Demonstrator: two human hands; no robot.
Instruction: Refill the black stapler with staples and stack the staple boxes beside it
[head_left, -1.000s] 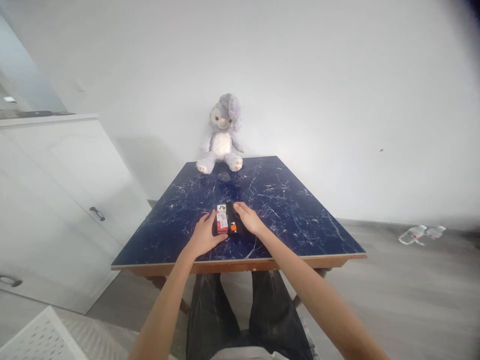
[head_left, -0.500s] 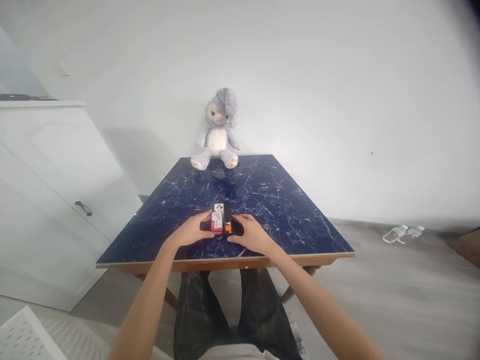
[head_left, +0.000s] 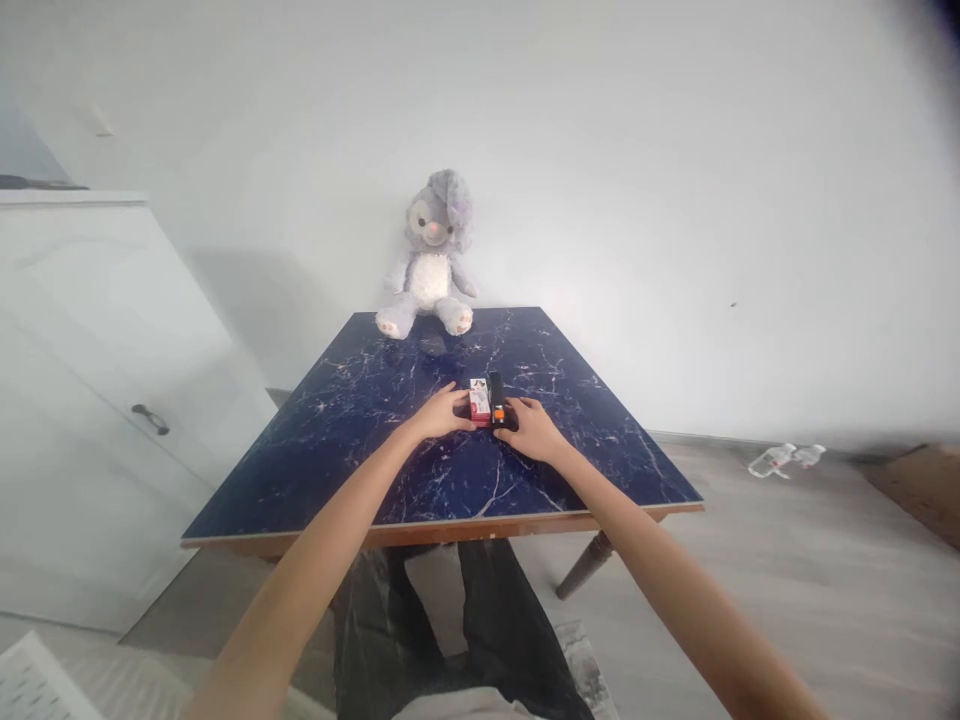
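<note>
Both my arms stretch out over the counter (head_left: pixel 360 400), a square slab with a glossy dark-blue marble finish, threaded with thin white veins and edged in a band of warm brown wood. One turned wooden leg shows beneath its right near corner.

My left hand (head_left: pixel 442 412) lies at the left side of a small red and white box (head_left: pixel 479 401), a cardboard-looking carton with sharp corners and printed faces. The fingers curl against its side, touching it, and this grip looks loosely closed around the carton's left edge. My right hand (head_left: pixel 531 428) sits against a slim black device (head_left: pixel 497 399), a smooth, hard-looking bar with an orange patch at its near end. The fingertips press on its right side; whether this grip truly wraps it or only rests against it I cannot tell. Box and device lie flat, side by side and touching, about the middle of the counter, pinched between my two hands.

At the far edge, against the plain white wall, sits a plush rabbit (head_left: pixel 429 260), soft and fuzzy, grey-lilac with a white belly, drooping ears and pink-padded feet. To my left stands a white cabinet (head_left: pixel 90 380) with smooth panelled doors and a dark curved handle. On the pale wood-grain floor to the right lie two clear plastic bottles (head_left: pixel 784 458) on their sides.
</note>
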